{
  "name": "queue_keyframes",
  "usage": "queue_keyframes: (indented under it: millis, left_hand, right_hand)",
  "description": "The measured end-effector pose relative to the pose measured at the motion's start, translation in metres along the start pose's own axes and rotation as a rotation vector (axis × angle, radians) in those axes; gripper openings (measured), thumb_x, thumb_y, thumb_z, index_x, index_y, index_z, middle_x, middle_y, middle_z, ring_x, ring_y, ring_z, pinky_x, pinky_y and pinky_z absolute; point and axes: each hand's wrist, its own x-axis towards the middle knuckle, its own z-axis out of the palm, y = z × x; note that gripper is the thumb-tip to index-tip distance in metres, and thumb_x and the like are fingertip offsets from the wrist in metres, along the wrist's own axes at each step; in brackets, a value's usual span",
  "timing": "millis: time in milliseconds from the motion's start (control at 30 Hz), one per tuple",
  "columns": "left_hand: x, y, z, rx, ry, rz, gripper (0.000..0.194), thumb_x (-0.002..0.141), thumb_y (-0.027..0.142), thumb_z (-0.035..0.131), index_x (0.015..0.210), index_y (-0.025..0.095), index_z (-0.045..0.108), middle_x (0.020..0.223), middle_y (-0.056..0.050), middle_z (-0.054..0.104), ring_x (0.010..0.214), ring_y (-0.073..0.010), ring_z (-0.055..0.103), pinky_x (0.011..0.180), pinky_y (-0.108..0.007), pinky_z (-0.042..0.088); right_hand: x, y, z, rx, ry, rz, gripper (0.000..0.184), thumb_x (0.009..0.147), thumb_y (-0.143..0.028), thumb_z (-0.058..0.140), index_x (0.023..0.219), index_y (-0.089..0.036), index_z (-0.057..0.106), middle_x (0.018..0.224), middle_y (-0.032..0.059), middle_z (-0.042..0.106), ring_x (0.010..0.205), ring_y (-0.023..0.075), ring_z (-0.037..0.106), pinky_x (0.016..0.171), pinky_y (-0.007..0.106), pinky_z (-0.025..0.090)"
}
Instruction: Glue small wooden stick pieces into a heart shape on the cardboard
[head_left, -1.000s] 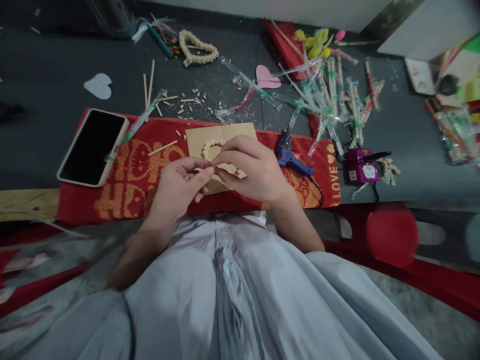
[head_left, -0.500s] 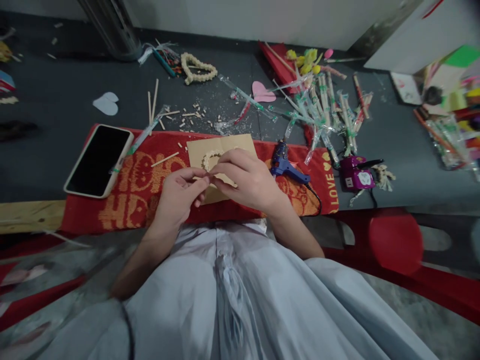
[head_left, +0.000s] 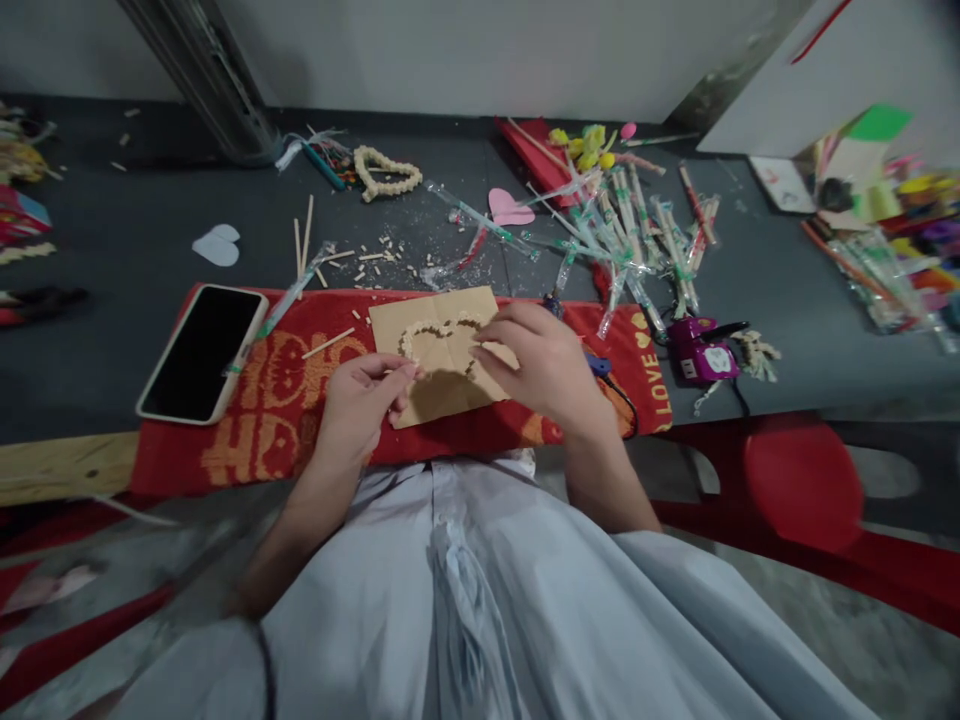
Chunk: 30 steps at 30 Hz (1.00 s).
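A tan cardboard sheet [head_left: 442, 385] lies on a red towel [head_left: 255, 400], with a heart outline of small wooden bits [head_left: 431, 330] stuck on it. My left hand [head_left: 364, 400] rests at the sheet's lower left corner, its fingers pinched on a tiny pale stick piece. My right hand [head_left: 544, 365] hovers over the sheet's right edge, fingers curled and slightly apart; it covers most of a blue glue gun [head_left: 600, 365] lying on the towel.
A phone [head_left: 202, 352] lies at the towel's left end. Behind it are loose sticks [head_left: 304, 235], cut bits, a finished stick heart [head_left: 386, 172], paper hearts, wrapped chopsticks [head_left: 645, 240] and a purple socket [head_left: 701, 350]. A red stool [head_left: 802, 485] stands at the right.
My right hand has drawn away from my left to the right, uncovering the heart outline. The camera has tilted up, so the table sits lower in view.
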Motion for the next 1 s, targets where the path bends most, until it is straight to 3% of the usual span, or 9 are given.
queue_keyframes:
  millis: [100, 167, 267, 433, 667, 833, 1000]
  left_hand:
    - [0.002, 0.0, 0.002, -0.001, -0.016, 0.005, 0.014, 0.058, 0.021, 0.076, 0.063, 0.016, 0.064, 0.065, -0.005, 0.07, 0.038, -0.0052, 0.042, 0.032, -0.016, 0.027]
    - [0.004, 0.0, 0.006, -0.006, -0.036, 0.004, 0.016, 0.057, 0.022, 0.078, 0.062, 0.016, 0.064, 0.064, -0.006, 0.07, 0.038, -0.0053, 0.042, 0.031, -0.016, 0.027]
    - [0.005, 0.0, 0.013, -0.017, -0.073, -0.002, 0.021, 0.052, 0.025, 0.082, 0.061, 0.016, 0.065, 0.064, -0.005, 0.069, 0.037, -0.0053, 0.042, 0.03, -0.017, 0.027]
    - [0.003, 0.0, 0.026, -0.001, -0.112, -0.02, 0.028, 0.049, 0.029, 0.085, 0.062, 0.015, 0.065, 0.058, -0.002, 0.065, 0.037, -0.0048, 0.042, 0.03, -0.016, 0.027]
    - [-0.005, -0.009, 0.031, 0.076, -0.167, -0.055, 0.024, 0.052, 0.026, 0.08, 0.068, 0.014, 0.066, 0.062, -0.002, 0.068, 0.039, -0.005, 0.044, 0.032, -0.015, 0.028]
    - [-0.013, -0.021, 0.033, 0.107, -0.195, -0.115, 0.027, 0.052, 0.029, 0.08, 0.068, 0.014, 0.066, 0.061, -0.003, 0.068, 0.038, -0.0049, 0.044, 0.032, -0.016, 0.03]
    - [-0.018, -0.025, 0.039, 0.141, -0.241, -0.162, 0.032, 0.051, 0.033, 0.083, 0.07, 0.015, 0.066, 0.051, 0.002, 0.059, 0.037, -0.0061, 0.042, 0.03, -0.016, 0.029]
  right_hand:
    - [-0.023, 0.026, -0.025, -0.171, -0.104, 0.257, 0.015, 0.091, -0.021, 0.059, 0.081, -0.018, 0.069, 0.083, 0.009, 0.068, 0.082, 0.0235, 0.064, 0.076, 0.035, 0.051]
    - [-0.041, 0.041, -0.041, -0.3, -0.184, 0.395, 0.013, 0.09, -0.024, 0.06, 0.089, -0.016, 0.07, 0.089, 0.0121, 0.069, 0.088, 0.0273, 0.064, 0.081, 0.038, 0.052]
    - [-0.064, 0.054, -0.055, -0.433, -0.29, 0.536, 0.03, 0.091, -0.034, 0.062, 0.111, -0.013, 0.069, 0.098, 0.0161, 0.07, 0.097, 0.0329, 0.063, 0.087, 0.043, 0.051]
    - [-0.078, 0.06, -0.053, -0.464, -0.361, 0.62, 0.047, 0.089, -0.038, 0.066, 0.128, -0.01, 0.062, 0.112, 0.0207, 0.069, 0.106, 0.0361, 0.062, 0.093, 0.047, 0.051]
    - [-0.069, 0.067, -0.035, -0.385, -0.441, 0.624, 0.038, 0.09, -0.033, 0.062, 0.122, -0.012, 0.062, 0.108, 0.0191, 0.069, 0.106, 0.0364, 0.063, 0.095, 0.048, 0.051]
    - [-0.075, 0.072, -0.029, -0.312, -0.315, 0.609, 0.037, 0.094, -0.026, 0.051, 0.125, -0.008, 0.056, 0.116, 0.0227, 0.063, 0.109, 0.0358, 0.061, 0.097, 0.049, 0.051]
    - [-0.089, 0.09, -0.03, -0.158, -0.013, 0.624, 0.041, 0.097, -0.036, 0.044, 0.129, -0.012, 0.05, 0.123, 0.0211, 0.061, 0.115, 0.0323, 0.059, 0.102, 0.053, 0.049]
